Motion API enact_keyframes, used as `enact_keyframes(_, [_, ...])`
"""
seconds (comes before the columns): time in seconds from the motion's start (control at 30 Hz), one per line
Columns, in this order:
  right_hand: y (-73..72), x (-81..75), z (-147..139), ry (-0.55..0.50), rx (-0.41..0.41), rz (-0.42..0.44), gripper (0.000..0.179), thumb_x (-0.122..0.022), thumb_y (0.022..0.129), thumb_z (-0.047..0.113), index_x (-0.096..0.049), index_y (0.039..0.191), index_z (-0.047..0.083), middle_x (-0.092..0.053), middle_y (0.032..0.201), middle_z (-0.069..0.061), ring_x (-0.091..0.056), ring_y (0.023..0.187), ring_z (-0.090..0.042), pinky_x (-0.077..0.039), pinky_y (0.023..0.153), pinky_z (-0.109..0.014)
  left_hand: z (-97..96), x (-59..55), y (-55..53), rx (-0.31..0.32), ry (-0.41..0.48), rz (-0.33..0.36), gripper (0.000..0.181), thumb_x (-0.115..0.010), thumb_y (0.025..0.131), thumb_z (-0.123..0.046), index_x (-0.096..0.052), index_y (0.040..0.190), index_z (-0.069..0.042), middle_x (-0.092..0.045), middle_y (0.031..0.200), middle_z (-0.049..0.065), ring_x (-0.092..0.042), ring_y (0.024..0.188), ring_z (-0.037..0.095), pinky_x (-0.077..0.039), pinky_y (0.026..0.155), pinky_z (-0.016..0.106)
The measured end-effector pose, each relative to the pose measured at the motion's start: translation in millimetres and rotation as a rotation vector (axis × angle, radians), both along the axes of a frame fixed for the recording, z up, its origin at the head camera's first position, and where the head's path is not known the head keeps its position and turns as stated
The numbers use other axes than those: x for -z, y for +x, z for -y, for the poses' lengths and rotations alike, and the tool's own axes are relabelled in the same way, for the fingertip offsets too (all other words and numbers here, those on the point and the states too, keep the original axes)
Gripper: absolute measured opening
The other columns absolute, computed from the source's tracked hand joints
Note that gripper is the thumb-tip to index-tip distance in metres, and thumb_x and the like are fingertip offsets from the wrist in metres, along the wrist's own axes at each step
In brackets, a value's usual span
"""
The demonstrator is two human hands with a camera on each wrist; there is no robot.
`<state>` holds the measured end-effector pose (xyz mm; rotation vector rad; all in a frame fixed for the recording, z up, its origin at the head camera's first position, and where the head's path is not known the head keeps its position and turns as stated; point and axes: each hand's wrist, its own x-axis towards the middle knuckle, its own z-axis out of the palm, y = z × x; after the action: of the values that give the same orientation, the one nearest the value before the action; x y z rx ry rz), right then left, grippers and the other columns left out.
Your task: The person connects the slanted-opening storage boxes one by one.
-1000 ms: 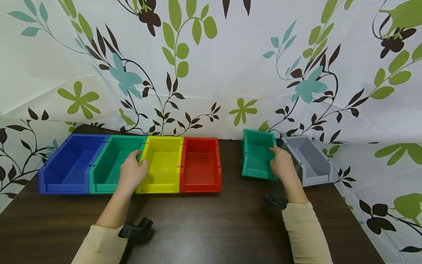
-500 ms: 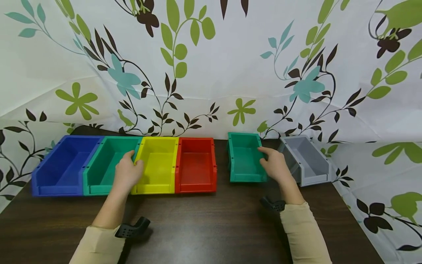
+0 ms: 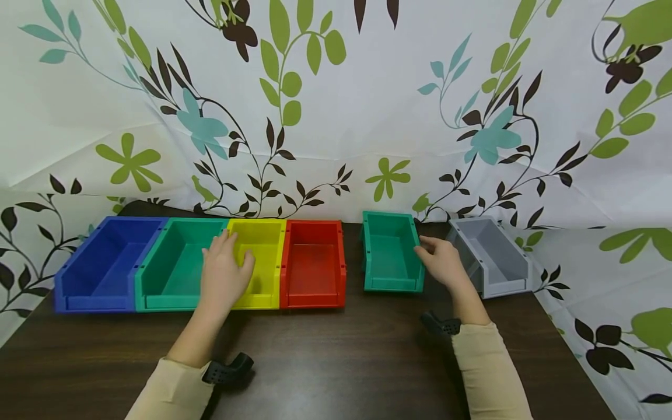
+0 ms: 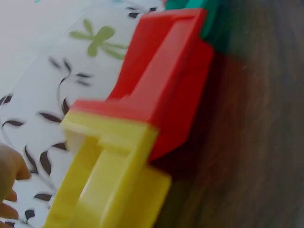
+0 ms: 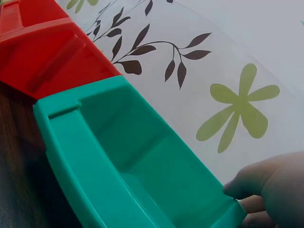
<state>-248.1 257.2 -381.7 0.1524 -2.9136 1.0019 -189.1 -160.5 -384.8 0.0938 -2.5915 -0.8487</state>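
My left hand [image 3: 226,271] is over the left side of the yellow bin [image 3: 268,245], its fingers spread and its thumb apart, holding nothing. At the left wrist view's edge only some of its fingertips [image 4: 12,175] show, beside that bin. The right hand [image 3: 443,261] pinches the right wall of a small green bin [image 3: 391,251]. In the right wrist view its thumb [image 5: 242,185] lies at the rim of this green bin [image 5: 142,137], with other fingers outside the wall. The small green bin sits upright, a gap to the right of the red bin [image 3: 315,262].
Left of the yellow bin stand a larger green bin [image 3: 184,256] and a blue bin [image 3: 107,262], all in one row with the red bin. A grey bin [image 3: 493,256] stands angled right of my right hand. Behind the dark wooden table [image 3: 325,361] hangs a leaf-patterned cloth [image 3: 336,134].
The right hand has slid the small green bin left, away from the grey bin. My left hand has let go of the green-and-yellow bin edge and moved right, fingers spreading.
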Motion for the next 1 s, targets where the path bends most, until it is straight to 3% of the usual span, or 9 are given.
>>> enact_keyframes(0.1, [-1.2,0.2,0,-0.018,0.009,0.065,0.048,-0.052,0.096,0.024,-0.049,0.133,-0.007,-0.064,0.115,-0.026,-0.063,0.096,-0.033,-0.053,0.072,-0.039,-12.2,3.1,-0.2,0.070,0.019,-0.001,0.050,-0.056,0.091,-0.019,-0.048,0.130,0.010,-0.041,0.141,0.031,-0.035,0.132,0.050,-0.020,0.110,0.064])
enact_keyframes(0.37, [-0.6,0.2,2,-0.129,0.043,0.173,0.052,-0.052,0.096,0.030,-0.048,0.134,-0.006,-0.057,0.127,-0.027,-0.060,0.107,-0.035,-0.055,0.080,-0.043,-28.0,15.0,-2.2,0.210,0.107,0.201,0.062,-0.055,0.094,-0.036,-0.041,0.140,0.003,-0.043,0.144,0.024,-0.040,0.132,0.041,-0.036,0.106,0.057])
enact_keyframes(0.6, [-0.7,0.1,5,-0.184,0.098,0.169,0.047,-0.053,0.096,0.026,-0.054,0.129,-0.007,-0.057,0.127,-0.026,-0.057,0.109,-0.034,-0.055,0.081,-0.042,-30.3,15.7,-4.1,0.257,0.176,0.268,0.065,-0.055,0.094,-0.040,-0.039,0.142,0.000,-0.044,0.143,0.021,-0.043,0.131,0.039,-0.040,0.103,0.055])
enact_keyframes(0.87, [-1.0,1.5,9,-0.216,0.168,0.117,0.039,-0.055,0.094,0.022,-0.061,0.119,-0.007,-0.064,0.112,-0.024,-0.056,0.075,-0.017,-0.048,0.061,-0.025,-29.8,17.8,-6.2,0.316,0.251,0.279,0.062,-0.055,0.095,-0.032,-0.035,0.145,0.000,-0.043,0.144,0.020,-0.049,0.127,0.038,-0.045,0.097,0.050])
enact_keyframes(1.0, [-0.5,2.3,10,-0.226,0.169,0.096,0.038,-0.055,0.094,0.022,-0.062,0.118,-0.007,-0.064,0.112,-0.024,-0.058,0.084,-0.023,-0.050,0.069,-0.030,-29.5,20.6,-7.9,0.319,0.272,0.285,0.063,-0.056,0.095,-0.032,-0.034,0.145,-0.002,-0.045,0.143,0.020,-0.052,0.124,0.037,-0.047,0.095,0.048])
